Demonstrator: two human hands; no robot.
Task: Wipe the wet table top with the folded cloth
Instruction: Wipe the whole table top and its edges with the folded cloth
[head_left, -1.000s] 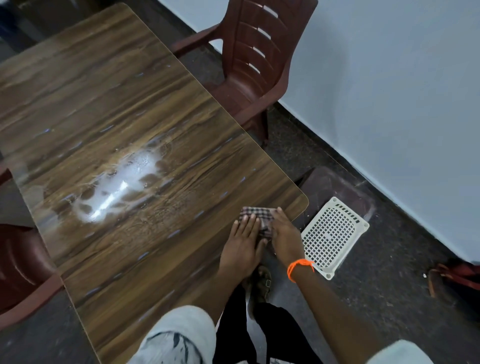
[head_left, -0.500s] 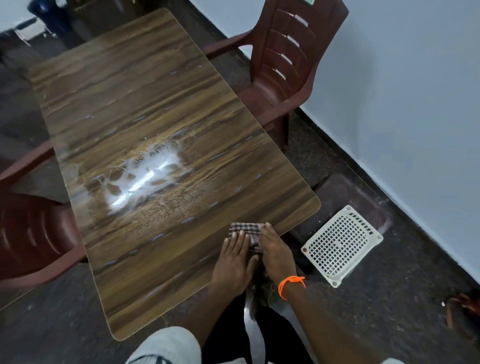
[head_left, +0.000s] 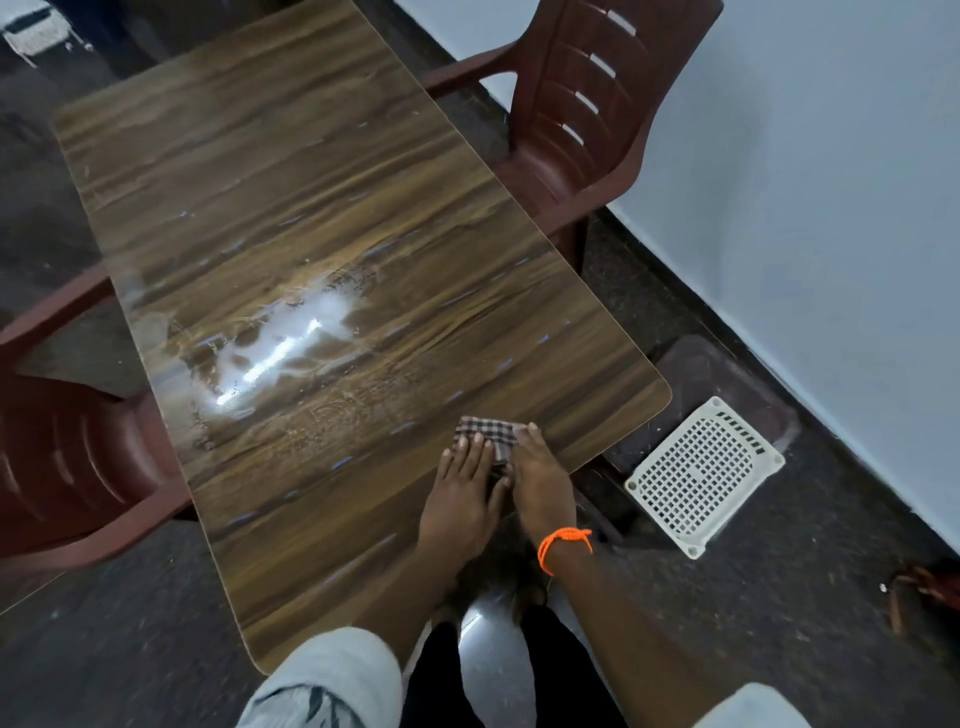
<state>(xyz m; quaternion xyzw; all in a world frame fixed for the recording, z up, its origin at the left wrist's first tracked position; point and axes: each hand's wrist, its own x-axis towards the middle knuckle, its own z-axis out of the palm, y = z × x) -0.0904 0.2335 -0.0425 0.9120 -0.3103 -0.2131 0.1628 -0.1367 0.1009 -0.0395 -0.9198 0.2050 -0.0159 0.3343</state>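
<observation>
Both hands lie flat on a small folded checked cloth (head_left: 488, 435) near the right-hand edge of the wooden table top (head_left: 322, 218). The left hand (head_left: 464, 491) rests palm down with its fingers straight and close together, the fingertips (head_left: 470, 448) on the near part of the cloth, so that the checked fabric shows just beyond them and to their right. The right hand (head_left: 540, 475) lies beside it, the two touching along the thumbs' side, with its fingers also straight and pressed together; they run along the right edge of the cloth, and the tip of the longest one reaches the cloth's far right corner. Neither hand curls round or pinches the fabric; both press on it from above. An orange thread band (head_left: 563, 540) circles the right wrist. Well beyond the fingertips and to their left, a bright wet patch (head_left: 280, 353) shines on the table, apart from the cloth. To the right of the right hand's fingers, past the table edge, a white plastic grid (head_left: 704, 475) lies on the dark floor. A brown plastic chair (head_left: 587, 104) stands far beyond the fingers by the wall, and another brown chair (head_left: 67, 457) sits far to their left.
</observation>
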